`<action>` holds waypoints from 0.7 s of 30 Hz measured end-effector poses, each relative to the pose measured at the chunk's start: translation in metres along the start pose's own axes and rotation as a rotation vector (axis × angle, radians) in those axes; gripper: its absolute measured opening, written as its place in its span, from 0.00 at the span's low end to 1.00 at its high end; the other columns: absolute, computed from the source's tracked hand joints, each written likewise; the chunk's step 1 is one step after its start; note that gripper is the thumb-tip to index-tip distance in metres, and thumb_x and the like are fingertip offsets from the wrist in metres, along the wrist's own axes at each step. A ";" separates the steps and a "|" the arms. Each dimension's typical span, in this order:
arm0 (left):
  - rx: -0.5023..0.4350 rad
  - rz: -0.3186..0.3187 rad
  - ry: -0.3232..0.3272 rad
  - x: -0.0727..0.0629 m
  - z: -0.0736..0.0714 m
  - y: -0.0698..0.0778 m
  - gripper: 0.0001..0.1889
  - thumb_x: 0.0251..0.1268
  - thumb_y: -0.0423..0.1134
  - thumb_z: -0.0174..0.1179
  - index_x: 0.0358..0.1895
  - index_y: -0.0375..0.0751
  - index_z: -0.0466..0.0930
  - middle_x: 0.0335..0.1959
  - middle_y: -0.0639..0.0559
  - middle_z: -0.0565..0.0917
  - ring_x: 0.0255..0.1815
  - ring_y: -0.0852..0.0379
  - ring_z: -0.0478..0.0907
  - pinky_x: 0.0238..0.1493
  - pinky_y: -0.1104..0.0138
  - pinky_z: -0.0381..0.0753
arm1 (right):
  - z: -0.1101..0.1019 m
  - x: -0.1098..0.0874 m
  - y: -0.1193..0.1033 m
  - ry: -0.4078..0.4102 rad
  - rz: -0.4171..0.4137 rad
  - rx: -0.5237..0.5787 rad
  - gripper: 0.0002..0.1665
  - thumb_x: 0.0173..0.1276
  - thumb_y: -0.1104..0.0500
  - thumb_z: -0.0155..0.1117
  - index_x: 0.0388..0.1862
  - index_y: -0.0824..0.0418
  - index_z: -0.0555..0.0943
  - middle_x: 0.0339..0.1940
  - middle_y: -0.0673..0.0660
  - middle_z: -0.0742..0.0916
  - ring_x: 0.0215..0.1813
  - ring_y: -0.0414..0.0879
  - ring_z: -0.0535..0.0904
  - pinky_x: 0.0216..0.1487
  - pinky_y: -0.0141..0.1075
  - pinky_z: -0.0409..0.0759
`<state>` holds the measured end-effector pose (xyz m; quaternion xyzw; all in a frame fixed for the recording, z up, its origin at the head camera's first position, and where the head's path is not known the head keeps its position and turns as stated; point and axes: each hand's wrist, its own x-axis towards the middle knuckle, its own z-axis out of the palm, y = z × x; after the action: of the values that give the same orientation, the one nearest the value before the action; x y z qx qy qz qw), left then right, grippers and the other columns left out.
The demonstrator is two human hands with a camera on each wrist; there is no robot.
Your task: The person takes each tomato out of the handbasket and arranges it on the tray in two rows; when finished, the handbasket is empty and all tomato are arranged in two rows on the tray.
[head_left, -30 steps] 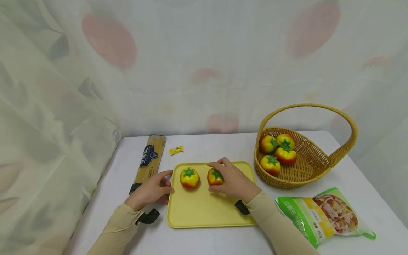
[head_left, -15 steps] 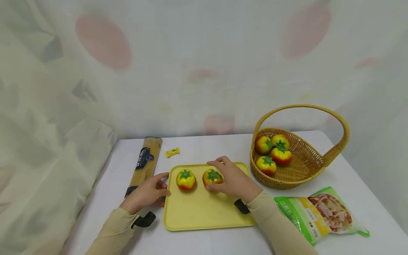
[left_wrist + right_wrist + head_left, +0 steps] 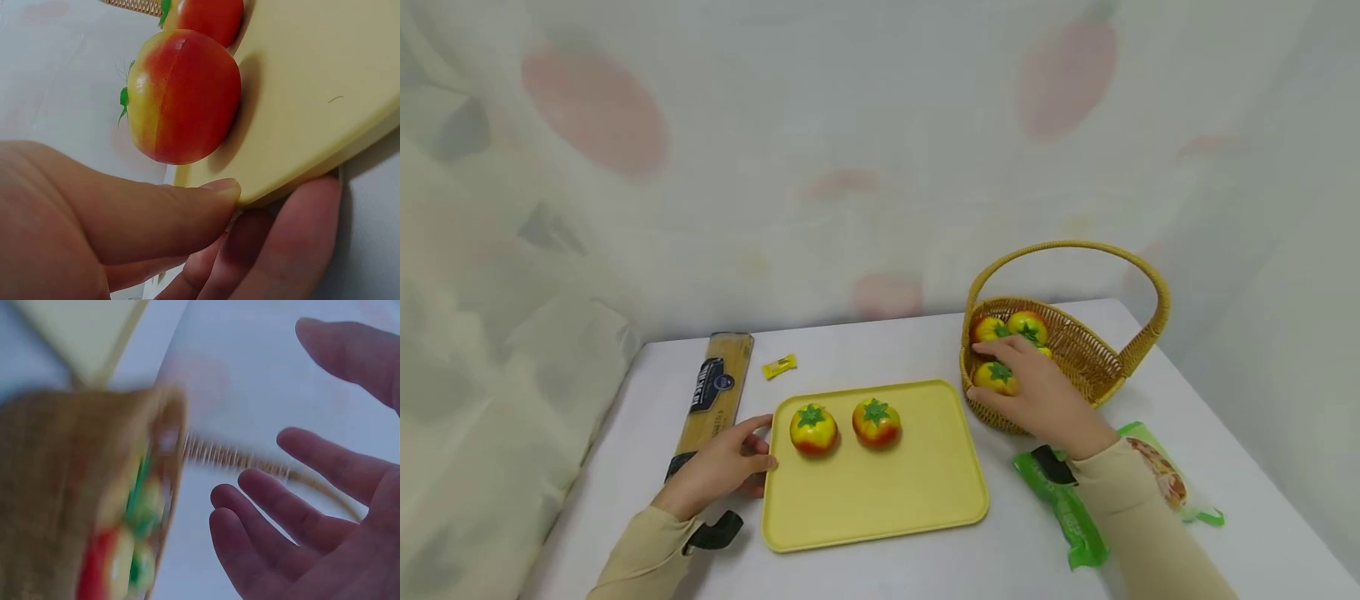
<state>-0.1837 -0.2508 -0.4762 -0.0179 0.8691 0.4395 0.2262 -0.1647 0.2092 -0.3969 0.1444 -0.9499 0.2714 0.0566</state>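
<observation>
Pinching yellow tray [image 3: 872,500] at its left edge with left hand [image 3: 715,467]. Beside left tomato [image 3: 813,430] on tray, just let go of right tomato [image 3: 876,423]; likely one placement done. Farther right, since moved over basket [image 3: 1086,354] with right hand [image 3: 1047,398], fingers spread, grasping nothing, near basket tomatoes [image 3: 995,379].

Yellow tray [image 3: 872,500], 2 fruits [image 3: 813,435] (green-topped), basket [image 3: 1081,357]
</observation>
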 end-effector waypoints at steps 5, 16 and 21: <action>0.009 -0.006 -0.001 0.001 -0.002 -0.002 0.40 0.73 0.35 0.70 0.84 0.40 0.62 0.51 0.42 0.77 0.38 0.51 0.82 0.39 0.58 0.93 | -0.026 -0.003 0.046 0.004 0.115 -0.042 0.41 0.76 0.41 0.72 0.77 0.64 0.76 0.71 0.69 0.80 0.66 0.67 0.81 0.65 0.64 0.82; 0.001 -0.004 0.000 0.003 -0.002 -0.004 0.39 0.74 0.35 0.70 0.84 0.41 0.62 0.52 0.41 0.78 0.39 0.51 0.82 0.39 0.58 0.93 | -0.026 0.007 0.098 -0.025 0.225 -0.065 0.41 0.78 0.42 0.69 0.76 0.69 0.74 0.70 0.75 0.82 0.66 0.71 0.81 0.64 0.67 0.82; 0.005 -0.021 0.007 0.002 -0.002 -0.002 0.39 0.73 0.35 0.69 0.84 0.41 0.63 0.52 0.42 0.78 0.39 0.50 0.83 0.39 0.59 0.93 | -0.021 0.013 0.100 -0.031 0.249 -0.060 0.43 0.79 0.41 0.68 0.76 0.71 0.73 0.71 0.75 0.81 0.67 0.71 0.81 0.67 0.66 0.81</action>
<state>-0.1856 -0.2528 -0.4774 -0.0283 0.8707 0.4350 0.2278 -0.2074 0.2980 -0.4265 0.0277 -0.9689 0.2455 0.0122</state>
